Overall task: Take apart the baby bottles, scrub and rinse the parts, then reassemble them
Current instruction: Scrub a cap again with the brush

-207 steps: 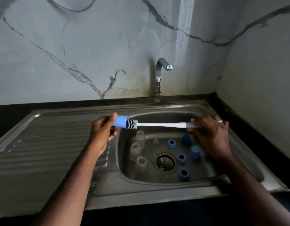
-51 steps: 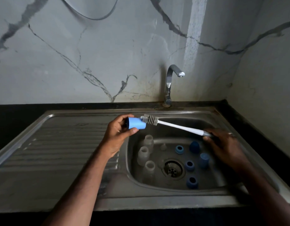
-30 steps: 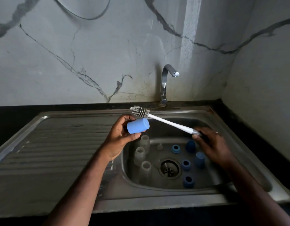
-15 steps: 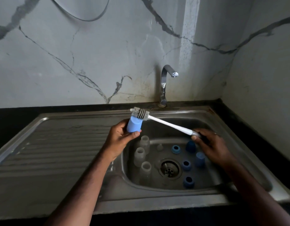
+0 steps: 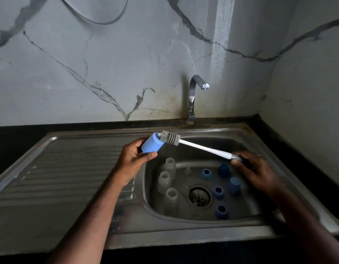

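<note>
My left hand (image 5: pixel 133 156) grips a light blue bottle cap (image 5: pixel 151 144) above the sink's left rim, tilted with its closed end up and to the left. My right hand (image 5: pixel 254 168) holds the grey handle of a white bottle brush (image 5: pixel 201 147). Its grey bristle head (image 5: pixel 169 138) lies against the cap's upper side. In the basin stand three clear bottles (image 5: pixel 164 181), a small clear teat (image 5: pixel 187 170), three blue rings (image 5: pixel 206 173) and two dark blue caps (image 5: pixel 234 185).
The steel sink (image 5: pixel 183 223) has a ribbed drainboard (image 5: pixel 65 176) on the left and a drain (image 5: pixel 198 197) in the basin's middle. A chrome tap (image 5: pixel 193 98) stands behind the basin, with no water running. Marble walls close the back and right.
The cap has tilted in my left hand, and the brush head, first at its mouth, now lies along its outer side. My right hand stays on the handle.
</note>
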`<state>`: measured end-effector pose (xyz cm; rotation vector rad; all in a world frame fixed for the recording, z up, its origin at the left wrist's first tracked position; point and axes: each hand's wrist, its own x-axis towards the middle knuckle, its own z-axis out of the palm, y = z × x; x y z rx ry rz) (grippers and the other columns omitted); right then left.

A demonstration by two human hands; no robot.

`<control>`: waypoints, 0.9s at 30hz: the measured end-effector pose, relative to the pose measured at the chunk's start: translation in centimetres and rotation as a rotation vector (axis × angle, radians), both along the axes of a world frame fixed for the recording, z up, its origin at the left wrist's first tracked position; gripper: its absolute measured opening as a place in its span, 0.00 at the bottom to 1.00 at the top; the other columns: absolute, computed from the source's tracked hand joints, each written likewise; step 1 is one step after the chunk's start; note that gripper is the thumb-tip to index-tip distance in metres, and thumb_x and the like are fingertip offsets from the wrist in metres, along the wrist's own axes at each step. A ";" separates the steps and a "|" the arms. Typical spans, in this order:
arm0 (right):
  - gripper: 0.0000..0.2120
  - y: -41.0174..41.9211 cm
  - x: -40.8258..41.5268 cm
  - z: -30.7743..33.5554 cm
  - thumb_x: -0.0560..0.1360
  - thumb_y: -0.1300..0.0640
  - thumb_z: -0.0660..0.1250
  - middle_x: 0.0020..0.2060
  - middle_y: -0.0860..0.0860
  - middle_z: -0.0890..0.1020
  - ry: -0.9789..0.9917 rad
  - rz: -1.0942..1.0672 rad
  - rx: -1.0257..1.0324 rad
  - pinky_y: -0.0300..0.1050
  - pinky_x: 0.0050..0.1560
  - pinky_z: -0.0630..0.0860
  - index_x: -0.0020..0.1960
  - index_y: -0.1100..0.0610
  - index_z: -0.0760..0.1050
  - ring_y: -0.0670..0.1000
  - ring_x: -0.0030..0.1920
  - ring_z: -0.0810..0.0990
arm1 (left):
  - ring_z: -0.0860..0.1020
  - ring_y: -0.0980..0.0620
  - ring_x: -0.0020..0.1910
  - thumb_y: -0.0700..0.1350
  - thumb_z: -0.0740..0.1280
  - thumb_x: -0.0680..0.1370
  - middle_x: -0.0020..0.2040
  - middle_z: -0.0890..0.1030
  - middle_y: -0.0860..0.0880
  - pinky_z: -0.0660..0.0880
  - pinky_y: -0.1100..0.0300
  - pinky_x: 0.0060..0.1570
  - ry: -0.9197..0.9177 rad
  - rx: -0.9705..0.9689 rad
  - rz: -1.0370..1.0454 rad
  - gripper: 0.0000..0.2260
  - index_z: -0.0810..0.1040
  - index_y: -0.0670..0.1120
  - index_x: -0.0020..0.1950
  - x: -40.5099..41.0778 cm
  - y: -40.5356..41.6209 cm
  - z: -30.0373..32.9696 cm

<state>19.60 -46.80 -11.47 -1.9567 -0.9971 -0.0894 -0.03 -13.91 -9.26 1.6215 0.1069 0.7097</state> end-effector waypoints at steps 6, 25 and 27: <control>0.16 0.0 0.0 0.0 0.78 0.37 0.64 0.53 0.45 0.84 0.002 0.028 0.052 0.42 0.56 0.79 0.59 0.44 0.79 0.46 0.55 0.82 | 0.80 0.53 0.52 0.46 0.78 0.67 0.54 0.84 0.46 0.77 0.61 0.52 -0.021 0.001 0.009 0.24 0.80 0.41 0.61 0.3 -0.1 0.0; 0.19 -0.1 0.2 -0.5 0.78 0.38 0.65 0.53 0.46 0.84 0.034 0.039 0.001 0.40 0.56 0.77 0.61 0.49 0.80 0.43 0.54 0.82 | 0.81 0.56 0.50 0.42 0.77 0.66 0.50 0.86 0.52 0.78 0.62 0.51 0.039 0.072 -0.015 0.20 0.80 0.46 0.57 0.1 0.1 0.3; 0.16 1.3 -0.4 -0.4 0.76 0.41 0.66 0.54 0.47 0.84 0.032 0.063 -0.021 0.41 0.58 0.77 0.60 0.47 0.79 0.43 0.55 0.82 | 0.80 0.54 0.50 0.45 0.78 0.66 0.50 0.85 0.51 0.77 0.60 0.52 0.065 0.136 -0.049 0.20 0.81 0.47 0.56 0.8 -1.3 0.1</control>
